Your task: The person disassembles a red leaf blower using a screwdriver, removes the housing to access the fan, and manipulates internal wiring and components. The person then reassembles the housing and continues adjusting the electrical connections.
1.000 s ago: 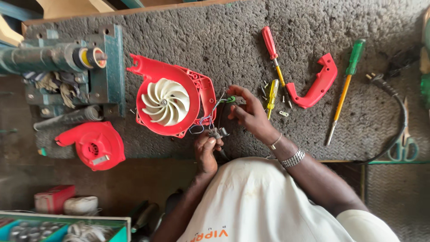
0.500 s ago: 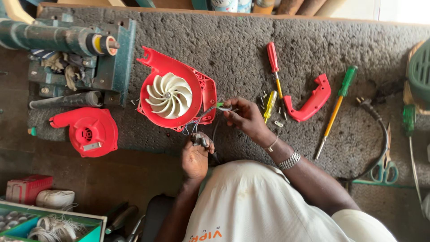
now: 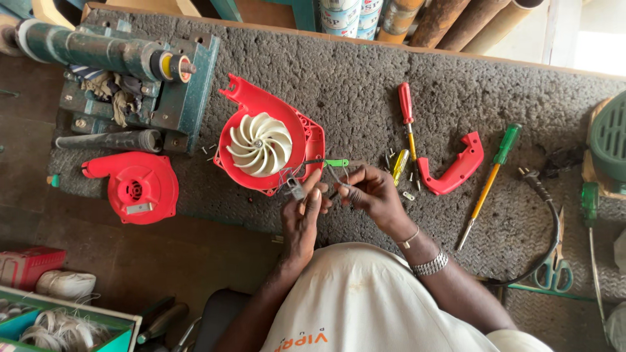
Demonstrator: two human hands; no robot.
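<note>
A red blower housing (image 3: 306,140) with a white fan wheel (image 3: 261,144) lies open on the grey mat. Thin wires run from its lower edge to my hands. My left hand (image 3: 301,218) pinches a small grey switch part (image 3: 295,190) on those wires. Beside it, my right hand (image 3: 369,193) grips a green-handled tool (image 3: 337,163) and a wire end, just right of the housing. Both hands hover over the mat's front edge, almost touching each other.
A second red housing half (image 3: 134,187) lies at the left, a red handle piece (image 3: 456,168) at the right. Red (image 3: 407,112), yellow (image 3: 399,166) and green (image 3: 493,175) screwdrivers, a black cable with plug (image 3: 546,212), scissors (image 3: 554,264) and a green vise (image 3: 124,78) surround the work.
My left hand has risen to the housing's lower edge and taken the switch part. My right hand has moved closer to it. The view has shifted, so everything sits lower in frame.
</note>
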